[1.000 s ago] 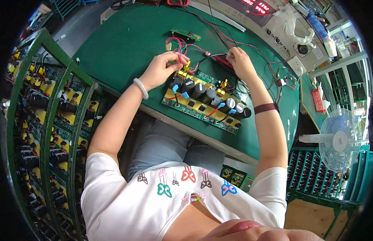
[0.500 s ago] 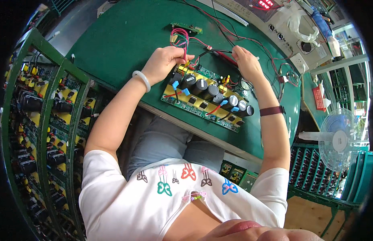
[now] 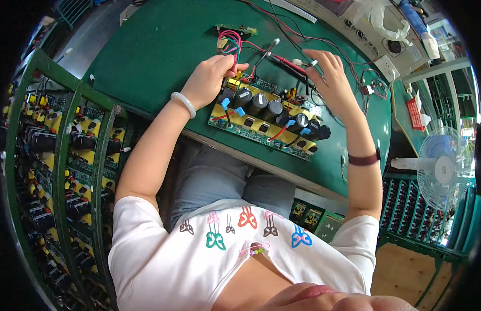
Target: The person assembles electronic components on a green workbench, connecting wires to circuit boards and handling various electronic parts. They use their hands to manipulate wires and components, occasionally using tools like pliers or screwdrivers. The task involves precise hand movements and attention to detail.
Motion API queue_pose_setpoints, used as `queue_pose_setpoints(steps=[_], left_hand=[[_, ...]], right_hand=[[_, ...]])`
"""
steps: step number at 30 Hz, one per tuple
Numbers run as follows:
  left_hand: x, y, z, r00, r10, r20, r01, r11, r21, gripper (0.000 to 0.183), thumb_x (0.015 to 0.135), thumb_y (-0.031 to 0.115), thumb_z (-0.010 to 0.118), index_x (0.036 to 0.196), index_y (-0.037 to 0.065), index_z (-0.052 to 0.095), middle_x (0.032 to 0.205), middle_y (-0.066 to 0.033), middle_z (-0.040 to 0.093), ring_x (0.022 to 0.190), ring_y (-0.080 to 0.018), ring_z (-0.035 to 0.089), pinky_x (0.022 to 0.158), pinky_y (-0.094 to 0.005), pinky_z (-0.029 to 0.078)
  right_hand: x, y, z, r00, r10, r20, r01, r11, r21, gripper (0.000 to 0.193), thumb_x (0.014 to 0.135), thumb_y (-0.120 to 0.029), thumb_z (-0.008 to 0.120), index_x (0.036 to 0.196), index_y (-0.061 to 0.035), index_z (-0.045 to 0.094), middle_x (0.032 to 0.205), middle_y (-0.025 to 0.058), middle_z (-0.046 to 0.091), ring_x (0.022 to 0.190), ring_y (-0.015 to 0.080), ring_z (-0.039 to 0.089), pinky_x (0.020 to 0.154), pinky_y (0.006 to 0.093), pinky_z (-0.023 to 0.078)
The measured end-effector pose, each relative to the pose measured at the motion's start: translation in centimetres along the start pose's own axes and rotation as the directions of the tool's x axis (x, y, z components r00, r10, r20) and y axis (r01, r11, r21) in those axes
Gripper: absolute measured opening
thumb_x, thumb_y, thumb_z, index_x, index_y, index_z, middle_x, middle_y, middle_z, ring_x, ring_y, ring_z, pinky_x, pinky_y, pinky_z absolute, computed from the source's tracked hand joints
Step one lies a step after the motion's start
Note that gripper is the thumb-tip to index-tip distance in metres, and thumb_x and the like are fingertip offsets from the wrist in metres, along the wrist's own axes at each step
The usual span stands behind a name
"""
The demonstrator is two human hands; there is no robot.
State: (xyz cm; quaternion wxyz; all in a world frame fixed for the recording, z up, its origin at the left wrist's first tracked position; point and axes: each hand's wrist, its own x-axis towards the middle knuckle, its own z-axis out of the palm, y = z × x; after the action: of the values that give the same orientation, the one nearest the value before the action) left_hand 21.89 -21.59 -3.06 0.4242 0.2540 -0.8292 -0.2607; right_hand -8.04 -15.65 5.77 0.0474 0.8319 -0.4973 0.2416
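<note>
A long circuit board (image 3: 261, 136) with yellow plates and a row of black cylindrical capacitors (image 3: 274, 109) lies slightly aslant on the green table. At its far left corner, my left hand (image 3: 212, 78) is closed around a bundle of pink wires (image 3: 231, 39). Those wires run up to a small green circuit board (image 3: 238, 30) beyond the hand. My right hand (image 3: 334, 83) is raised past the board's far right end, fingers apart. Close by its fingertips are a white connector (image 3: 298, 62) and a red test probe (image 3: 287, 63).
Red and black cables (image 3: 328, 40) trail across the far table toward a grey instrument panel (image 3: 372, 44). To my left stands a green rack (image 3: 56, 129) filled with similar boards. A white fan (image 3: 442, 168) and a red basket (image 3: 415, 113) are at the right.
My right hand has opened and shifted slightly right, away from the black lead and red probe. White connectors now show beside it. My left hand keeps its hold at the wires.
</note>
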Motion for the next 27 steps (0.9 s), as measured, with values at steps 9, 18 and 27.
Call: queue_pose_setpoints(steps=[9, 18, 27], left_hand=[[1.7, -0.5, 0.2, 0.983, -0.139, -0.119, 0.124, 0.985, -0.124, 0.007, 0.1, 0.003, 0.049, 0.102, -0.001, 0.054, 0.104, -0.0164, 0.074, 0.099, -0.0214, 0.071, 0.084, -0.0309, 0.053], [-1.2, 5.0, -4.2, 0.906, -0.133, -0.401, 0.255, 0.929, 0.268, 0.016, 0.09, 0.012, 0.067, 0.103, 0.002, 0.064, 0.103, -0.0113, 0.063, 0.093, -0.0235, 0.063, 0.08, -0.0364, 0.053], [-1.5, 17.0, 10.9, 0.993, 0.076, 0.088, -0.112, 0.829, 0.548, 0.045, 0.089, 0.041, 0.066, 0.12, 0.01, 0.06, 0.123, -0.013, 0.058, 0.112, -0.0346, 0.053, 0.09, -0.0469, 0.046]], right_hand=[[-10.0, -6.0, -8.0, 0.973, 0.22, 0.064, -0.223, 0.973, 0.053, 0.029, 0.094, -0.015, 0.061, 0.121, -0.004, 0.061, 0.117, 0.0129, 0.061, 0.112, 0.0326, 0.053, 0.096, 0.0404, 0.044], [-25.7, -0.8, -9.3, 0.732, 0.637, -0.243, -0.659, 0.752, -0.017, 0.026, 0.102, -0.021, 0.054, 0.114, -0.0003, 0.064, 0.108, 0.0145, 0.066, 0.103, 0.0302, 0.06, 0.093, 0.0377, 0.045], [-34.2, 4.3, -4.9, 0.472, 0.653, -0.592, -0.822, 0.569, -0.028, 0.032, 0.102, -0.028, 0.052, 0.113, -0.0015, 0.066, 0.103, 0.0139, 0.067, 0.099, 0.0292, 0.06, 0.09, 0.0402, 0.044]])
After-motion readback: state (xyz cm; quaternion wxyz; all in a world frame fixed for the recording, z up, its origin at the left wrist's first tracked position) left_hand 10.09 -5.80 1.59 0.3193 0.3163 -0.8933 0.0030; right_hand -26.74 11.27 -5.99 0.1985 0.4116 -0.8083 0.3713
